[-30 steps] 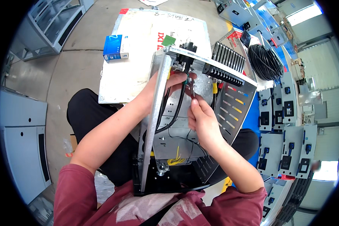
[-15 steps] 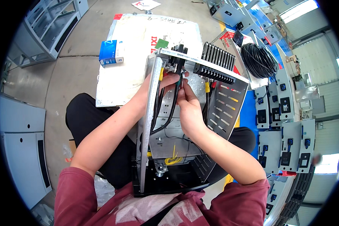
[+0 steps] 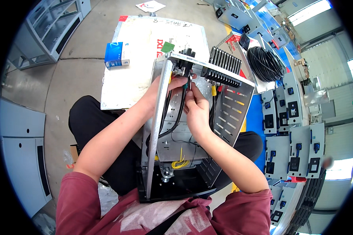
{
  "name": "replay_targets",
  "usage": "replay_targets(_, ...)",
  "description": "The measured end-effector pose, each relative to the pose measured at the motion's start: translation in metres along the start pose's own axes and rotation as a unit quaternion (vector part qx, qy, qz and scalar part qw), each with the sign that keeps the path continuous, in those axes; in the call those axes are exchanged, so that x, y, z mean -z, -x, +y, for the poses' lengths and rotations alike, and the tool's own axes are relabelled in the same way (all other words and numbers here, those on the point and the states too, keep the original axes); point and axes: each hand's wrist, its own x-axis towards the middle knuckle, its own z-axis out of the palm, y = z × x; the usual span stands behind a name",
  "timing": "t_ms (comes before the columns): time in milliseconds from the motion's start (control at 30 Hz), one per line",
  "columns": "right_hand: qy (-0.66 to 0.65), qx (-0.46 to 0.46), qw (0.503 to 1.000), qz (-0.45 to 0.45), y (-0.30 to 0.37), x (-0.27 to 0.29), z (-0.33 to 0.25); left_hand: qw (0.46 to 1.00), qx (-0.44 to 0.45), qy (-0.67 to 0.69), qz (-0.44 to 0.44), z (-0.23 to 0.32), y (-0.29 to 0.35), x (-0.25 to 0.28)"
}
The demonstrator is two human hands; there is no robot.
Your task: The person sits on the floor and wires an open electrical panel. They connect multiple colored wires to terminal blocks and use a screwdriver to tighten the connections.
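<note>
Between my legs stands an open metal enclosure (image 3: 160,129) with a slotted side panel (image 3: 228,111). My left hand (image 3: 172,83) reaches in past its left upright, the fingers closed round the upper end of a black cable (image 3: 179,111) with a green sleeve (image 3: 186,85), just under a black terminal block (image 3: 184,62). Close beside that sleeve, my right hand (image 3: 197,111) has thumb and forefinger pinched together; what lies between them is hidden. Further black cables hang nearby, with a yellow sleeve (image 3: 213,90) and a red sleeve (image 3: 219,89).
Beyond the enclosure a white board (image 3: 141,39) carries a blue-and-white box (image 3: 114,55). At the enclosure's top right sits a black ribbed part (image 3: 224,62). A yellow wire coil (image 3: 180,163) lies inside, low down. Coiled black cable (image 3: 265,64) and grey cabinets (image 3: 298,152) stand to the right.
The view has shifted slightly, and the enclosure's top right corner appears a little further left and lower. Both hands stay at the green-sleeved cable end, with hardly any change of grip.
</note>
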Motion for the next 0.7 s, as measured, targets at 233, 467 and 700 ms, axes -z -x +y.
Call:
replay_targets(233,0.007,-0.063,0.998,-0.027,0.005,0.013,-0.019,1.0,0.012,0.015,0.013,-0.005,-0.002,0.003)
replay_targets(467,0.023,-0.284,0.957,-0.057,0.009,0.004,-0.101,1.0,-0.015,0.008,0.003,-0.006,-0.003,0.005)
replay_targets(700,0.015,-0.331,0.934,-0.135,-0.004,0.012,-0.122,0.999,-0.026,0.026,0.004,-0.004,0.0,0.008)
